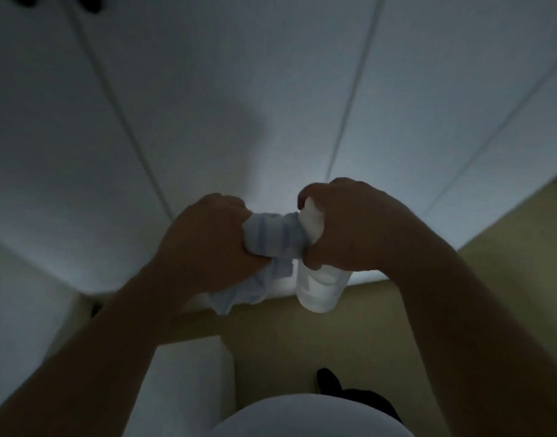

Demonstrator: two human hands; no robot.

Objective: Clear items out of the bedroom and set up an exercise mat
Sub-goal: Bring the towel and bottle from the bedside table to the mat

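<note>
In dim light, my left hand (204, 244) grips a bunched white cloth with pale blue stripes (267, 239). A loose end of it hangs below my fist. My right hand (349, 228) is curled round a white bottle (318, 288). The bottle's top pokes out above my fingers and its body hangs below them. Both fists are side by side, close together, held up in front of white cabinet doors. No exercise mat is in view.
White cabinet doors (239, 89) with narrow vertical gaps fill the upper view, very close ahead. Below is a yellowish floor (302, 342). A white surface edge (189, 367) is at lower left. My white shirt and a dark foot (327, 380) show at the bottom.
</note>
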